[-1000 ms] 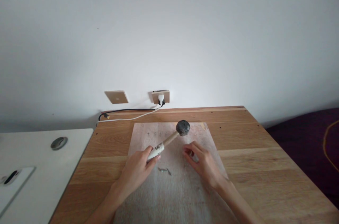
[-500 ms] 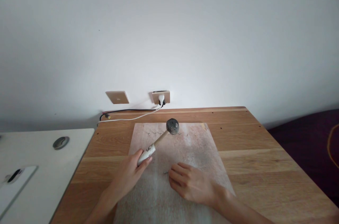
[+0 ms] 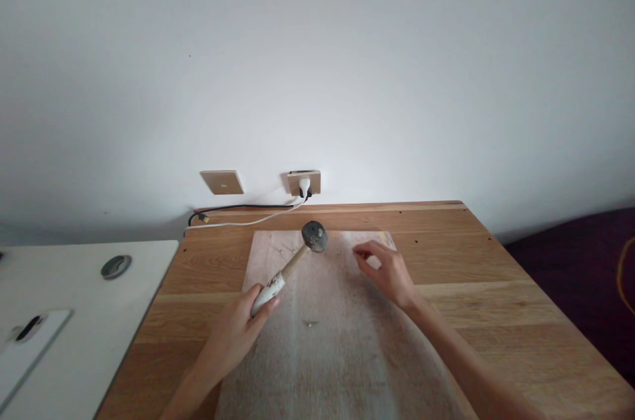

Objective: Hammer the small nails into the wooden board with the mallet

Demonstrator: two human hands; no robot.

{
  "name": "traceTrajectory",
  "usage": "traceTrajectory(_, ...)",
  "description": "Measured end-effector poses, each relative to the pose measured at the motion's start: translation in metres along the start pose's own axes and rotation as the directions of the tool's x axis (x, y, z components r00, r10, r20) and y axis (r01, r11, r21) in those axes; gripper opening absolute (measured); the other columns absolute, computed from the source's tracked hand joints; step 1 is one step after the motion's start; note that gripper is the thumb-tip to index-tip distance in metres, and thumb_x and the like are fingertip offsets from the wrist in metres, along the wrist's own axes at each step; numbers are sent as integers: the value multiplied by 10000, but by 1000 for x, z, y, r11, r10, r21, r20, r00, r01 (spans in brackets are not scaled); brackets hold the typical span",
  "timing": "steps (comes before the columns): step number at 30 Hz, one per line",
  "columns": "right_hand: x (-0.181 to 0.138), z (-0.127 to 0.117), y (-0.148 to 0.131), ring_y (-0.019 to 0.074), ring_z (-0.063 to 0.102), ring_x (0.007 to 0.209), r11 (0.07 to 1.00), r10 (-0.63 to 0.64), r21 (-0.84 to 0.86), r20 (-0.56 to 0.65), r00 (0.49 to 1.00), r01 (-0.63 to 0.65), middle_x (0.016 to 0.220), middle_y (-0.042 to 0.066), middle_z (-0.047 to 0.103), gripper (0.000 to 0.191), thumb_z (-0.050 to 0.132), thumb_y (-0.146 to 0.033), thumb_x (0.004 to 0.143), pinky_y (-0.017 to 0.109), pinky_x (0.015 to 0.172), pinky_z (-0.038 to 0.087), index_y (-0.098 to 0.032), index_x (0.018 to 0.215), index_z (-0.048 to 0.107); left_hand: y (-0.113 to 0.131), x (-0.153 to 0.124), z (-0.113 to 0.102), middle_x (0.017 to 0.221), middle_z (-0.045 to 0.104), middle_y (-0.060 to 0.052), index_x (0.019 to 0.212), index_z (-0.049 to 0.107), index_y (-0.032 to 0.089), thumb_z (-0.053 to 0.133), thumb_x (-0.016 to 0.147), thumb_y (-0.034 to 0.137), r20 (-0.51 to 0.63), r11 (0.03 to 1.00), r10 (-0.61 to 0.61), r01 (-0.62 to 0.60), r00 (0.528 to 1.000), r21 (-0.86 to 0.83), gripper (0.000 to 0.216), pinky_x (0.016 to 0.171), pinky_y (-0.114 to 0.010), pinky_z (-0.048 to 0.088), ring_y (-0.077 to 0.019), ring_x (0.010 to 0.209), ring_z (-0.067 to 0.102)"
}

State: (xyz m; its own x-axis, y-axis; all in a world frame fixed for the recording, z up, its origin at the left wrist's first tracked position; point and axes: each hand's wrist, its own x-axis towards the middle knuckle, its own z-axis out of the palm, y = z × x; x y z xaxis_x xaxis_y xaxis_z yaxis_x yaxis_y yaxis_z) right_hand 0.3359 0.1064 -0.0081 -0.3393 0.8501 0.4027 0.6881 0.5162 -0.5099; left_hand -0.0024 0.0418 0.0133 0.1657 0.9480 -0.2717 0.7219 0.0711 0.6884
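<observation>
Half a second ago my right hand lay flat near the nails; now it has gone forward, fingers pinched together, but I cannot tell if a nail is between them. One small nail lies behind it on the pale board. My left hand is clenched around the hammer handle, its head lower than before, left of my right hand.

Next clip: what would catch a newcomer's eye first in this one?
First, the dark round-headed mallet with a pale wooden handle, gripped by the left hand and raised over the pale, worn rectangular board on the wooden table. The right hand hovers near the board's far edge, fingers pinched; whether they grip anything is too small to tell. One small nail lies mid-board.
</observation>
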Motion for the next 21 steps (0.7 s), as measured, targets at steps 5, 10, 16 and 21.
traceTrajectory(5,4,10,24,189,734,687,984,176,33,-61,983,-174,833,40,775,192,530,-250,956,292,663,598,-219,914,715,4,1,2,764,649,-18,846,564,221,429,968,625,14,1000,15,-15,1000,-8,443,693,-306,399,-230,746,643)
traceTrajectory(10,3,14,20,210,724,751,981,191,26,-26,981,-191,863,56,763,156,567,-249,915,328,741,597,-231,916,722,6,3,5,767,649,-15,854,549,225,424,983,598,44,1000,24,-25,999,5,414,688,-298,389,-224,740,641)
traceTrajectory(16,5,15,23,223,713,777,980,200,16,-20,980,-200,863,55,748,179,612,-234,892,350,776,594,-232,1036,719,26,12,8,744,640,-18,894,559,216,430,1009,540,71,995,50,-55,996,83,367,655,-291,351,-222,720,644)
traceTrajectory(21,-6,6,25,220,709,754,976,215,4,-66,974,-216,891,55,744,291,680,-290,891,338,726,602,-224,1174,657,50,29,12,762,666,-39,970,598,202,492,1026,462,100,975,111,-128,989,182,286,632,-291,314,-230,733,656)
